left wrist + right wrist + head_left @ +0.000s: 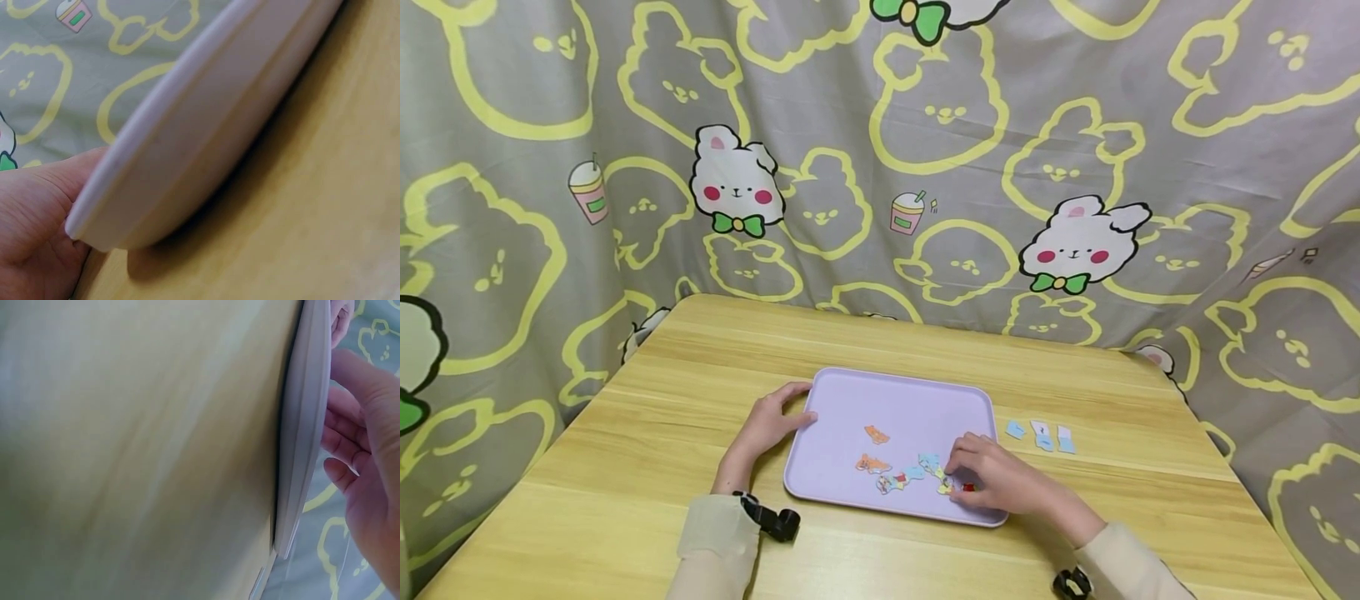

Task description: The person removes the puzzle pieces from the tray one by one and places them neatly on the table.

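A shallow lilac tray (pixel 887 400) lies on the wooden table with several small cut puzzle pieces on it. My left hand (pixel 772 423) holds its left side, thumb over the rim and fingers along the outside. In the left wrist view the left hand (pixel 37 225) is at the tray's wall (pixel 187 131). My right hand (pixel 996 475) reaches over the tray's right front, thumb and forefinger pinching a yellowish puzzle piece (pixel 944 485). Beside that piece lie a blue-and-yellow piece (pixel 928 462) and a joined strip (pixel 895 482). A red piece (pixel 968 487) shows under the right palm.
Two orange pieces, an upper one (pixel 876 434) and a lower one (pixel 872 464), lie mid-tray. Right of the tray, blue-and-white pieces (pixel 1042 435) rest on the table (pixel 1112 467). A patterned curtain (pixel 850 167) hangs behind the table's back edge and at both sides.
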Action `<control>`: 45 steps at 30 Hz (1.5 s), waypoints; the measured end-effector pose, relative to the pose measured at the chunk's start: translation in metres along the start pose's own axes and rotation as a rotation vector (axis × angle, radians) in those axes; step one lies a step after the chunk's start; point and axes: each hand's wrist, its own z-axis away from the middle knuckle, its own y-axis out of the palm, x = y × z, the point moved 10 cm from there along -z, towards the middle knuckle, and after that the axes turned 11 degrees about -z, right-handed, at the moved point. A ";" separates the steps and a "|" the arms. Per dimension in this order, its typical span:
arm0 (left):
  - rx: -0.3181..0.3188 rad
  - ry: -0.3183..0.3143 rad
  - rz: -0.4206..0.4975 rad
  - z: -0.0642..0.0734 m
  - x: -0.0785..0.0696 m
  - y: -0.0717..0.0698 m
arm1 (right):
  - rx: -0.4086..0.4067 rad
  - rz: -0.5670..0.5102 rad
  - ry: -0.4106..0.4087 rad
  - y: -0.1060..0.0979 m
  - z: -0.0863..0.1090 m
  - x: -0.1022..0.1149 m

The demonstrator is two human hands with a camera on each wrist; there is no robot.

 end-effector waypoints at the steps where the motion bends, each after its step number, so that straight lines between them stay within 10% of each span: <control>1: -0.001 0.002 -0.001 0.000 0.000 0.000 | -0.002 0.010 -0.007 0.000 -0.001 0.001; 28: -0.002 0.010 0.002 0.000 -0.001 0.000 | 0.013 -0.057 0.193 0.006 -0.007 -0.007; 45: 0.003 -0.006 -0.005 0.000 0.000 0.002 | -0.245 -0.285 0.138 -0.012 0.000 -0.008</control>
